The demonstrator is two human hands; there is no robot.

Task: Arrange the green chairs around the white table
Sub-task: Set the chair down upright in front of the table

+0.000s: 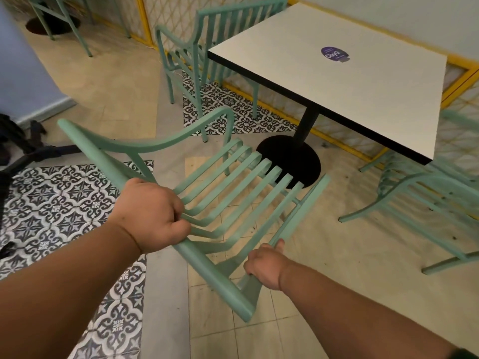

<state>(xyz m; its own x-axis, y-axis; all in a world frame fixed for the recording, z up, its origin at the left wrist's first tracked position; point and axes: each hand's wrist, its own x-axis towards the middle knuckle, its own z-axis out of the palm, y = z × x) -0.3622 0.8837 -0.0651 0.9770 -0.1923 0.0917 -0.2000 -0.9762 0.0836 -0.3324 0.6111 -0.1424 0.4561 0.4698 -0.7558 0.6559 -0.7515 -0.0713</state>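
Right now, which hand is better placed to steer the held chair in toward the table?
Probably left: the left hand grips the green chair's top rail; the right hand holds only its corner, farther from the white table.

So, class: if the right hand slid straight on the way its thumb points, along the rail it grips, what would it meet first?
Probably the table's black base, past the end of the chair rail held by the right hand; depth is unclear.

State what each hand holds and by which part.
Both hold one green slatted metal chair: left hand grips its top back rail, right hand its right armrest.
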